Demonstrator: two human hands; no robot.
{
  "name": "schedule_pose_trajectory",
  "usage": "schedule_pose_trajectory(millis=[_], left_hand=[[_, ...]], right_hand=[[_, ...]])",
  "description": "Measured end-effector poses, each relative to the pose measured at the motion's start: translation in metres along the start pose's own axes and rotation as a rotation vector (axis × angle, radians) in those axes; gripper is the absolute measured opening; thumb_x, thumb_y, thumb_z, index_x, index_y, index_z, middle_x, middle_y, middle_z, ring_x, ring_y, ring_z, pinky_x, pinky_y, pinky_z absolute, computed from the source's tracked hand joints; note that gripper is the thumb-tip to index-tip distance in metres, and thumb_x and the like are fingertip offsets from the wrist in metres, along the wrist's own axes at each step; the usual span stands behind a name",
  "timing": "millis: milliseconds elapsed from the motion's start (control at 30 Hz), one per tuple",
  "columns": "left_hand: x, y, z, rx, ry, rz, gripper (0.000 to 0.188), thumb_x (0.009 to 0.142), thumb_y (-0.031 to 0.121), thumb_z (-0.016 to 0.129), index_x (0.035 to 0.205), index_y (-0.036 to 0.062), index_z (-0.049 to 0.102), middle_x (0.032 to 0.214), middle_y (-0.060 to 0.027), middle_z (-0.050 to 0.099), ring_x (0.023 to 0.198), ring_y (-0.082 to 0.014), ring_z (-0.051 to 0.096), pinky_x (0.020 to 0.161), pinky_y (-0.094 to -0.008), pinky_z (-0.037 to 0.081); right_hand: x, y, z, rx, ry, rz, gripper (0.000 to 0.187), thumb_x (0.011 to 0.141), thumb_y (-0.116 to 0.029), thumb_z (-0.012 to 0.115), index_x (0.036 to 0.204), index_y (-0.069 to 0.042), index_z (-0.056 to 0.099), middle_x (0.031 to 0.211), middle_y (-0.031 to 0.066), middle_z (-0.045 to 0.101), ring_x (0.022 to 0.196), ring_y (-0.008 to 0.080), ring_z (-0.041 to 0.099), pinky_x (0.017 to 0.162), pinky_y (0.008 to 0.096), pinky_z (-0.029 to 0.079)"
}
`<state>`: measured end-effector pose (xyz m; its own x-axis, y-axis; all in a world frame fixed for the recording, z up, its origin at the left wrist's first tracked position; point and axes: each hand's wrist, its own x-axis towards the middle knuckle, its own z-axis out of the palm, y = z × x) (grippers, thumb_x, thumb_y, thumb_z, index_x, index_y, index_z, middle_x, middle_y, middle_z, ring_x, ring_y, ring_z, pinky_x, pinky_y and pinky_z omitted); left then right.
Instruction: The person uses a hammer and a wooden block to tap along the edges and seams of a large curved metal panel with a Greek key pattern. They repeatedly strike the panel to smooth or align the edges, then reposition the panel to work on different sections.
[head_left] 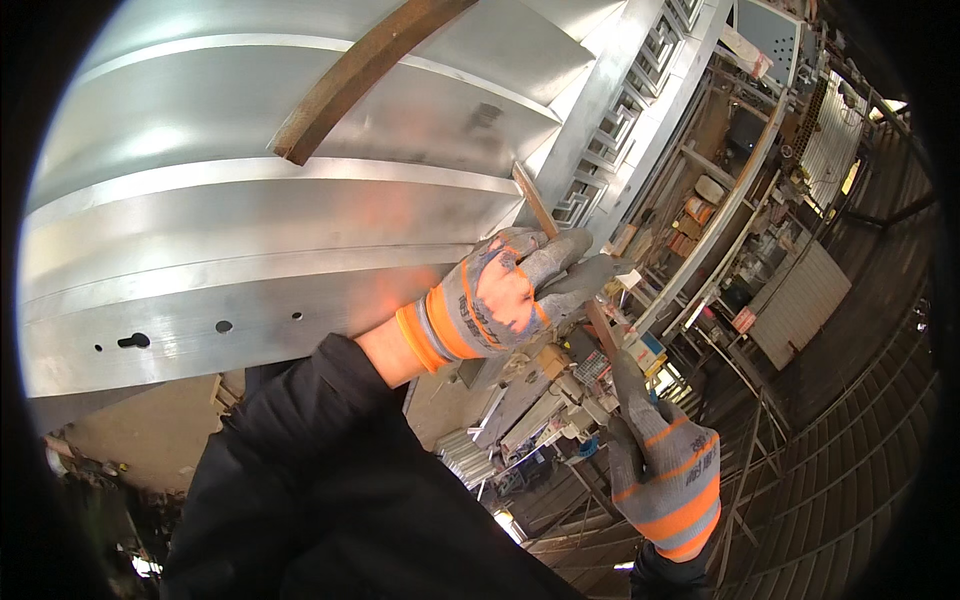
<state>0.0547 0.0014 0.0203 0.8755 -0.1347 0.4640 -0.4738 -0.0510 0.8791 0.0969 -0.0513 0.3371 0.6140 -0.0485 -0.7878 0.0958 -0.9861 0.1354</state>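
Silver-coloured metal panelling (280, 220) is already pierced by round holes (223, 326); beside its edge, a slim brown bar (535, 201) is gripped by the left hand (515, 290), its handling judged unfinished. Whether it is also held by the right hand (665, 472) cannot be told.

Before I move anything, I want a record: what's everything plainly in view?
Broad ribbed metal panel: one, silver, upper left.
Curved metal bar: one, rusty brown, over the panel.
Geometric metal lattice strip: one, silver, upper right of centre.
Slim straight bar: apparently one, brown, under the left hand.
Flat ribbed sheets: at least two, pale, right.
Small workshop clutter: uncountable, mixed colours, right of centre.
Cloth sleeves: two, black, lower half.
Left hand, gloved: one, grey/orange, centre.
Right hand, gloved: one, grey/orange, lower right.
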Motion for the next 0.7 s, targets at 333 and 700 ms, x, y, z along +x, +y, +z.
schedule_pose_trajectory(millis=[333, 700], left_hand=[[-0.004, -0.002, 0.011, -0.024, 0.065, 0.064, 0.063, 0.089, 0.020, 0.065, 0.151, 0.0135, 0.071, 0.160, -0.0201, 0.063, 0.115, -0.0327, 0.075, 0.090, -0.0441, 0.057], [0.003, 0.003, 0.000, -0.102, 0.077, -0.003, 0.058, 0.087, 0.006, 0.070, 0.146, 0.0061, 0.075, 0.153, -0.0228, 0.065, 0.119, -0.0354, 0.074, 0.101, -0.0438, 0.061]], right_hand=[[-0.004, 0.003, 0.001, 0.087, 0.072, -0.018, 0.052, 0.093, -0.001, 0.081, 0.144, -0.003, 0.072, 0.074, 0.0168, 0.064, 0.057, 0.0344, 0.058, 0.053, 0.0416, 0.046], [-0.011, 0.004, 0.005, -0.075, 0.110, -0.128, 0.034, 0.090, -0.006, 0.083, 0.123, -0.007, 0.077, 0.080, 0.0193, 0.068, 0.058, 0.0380, 0.063, 0.054, 0.0452, 0.049]])
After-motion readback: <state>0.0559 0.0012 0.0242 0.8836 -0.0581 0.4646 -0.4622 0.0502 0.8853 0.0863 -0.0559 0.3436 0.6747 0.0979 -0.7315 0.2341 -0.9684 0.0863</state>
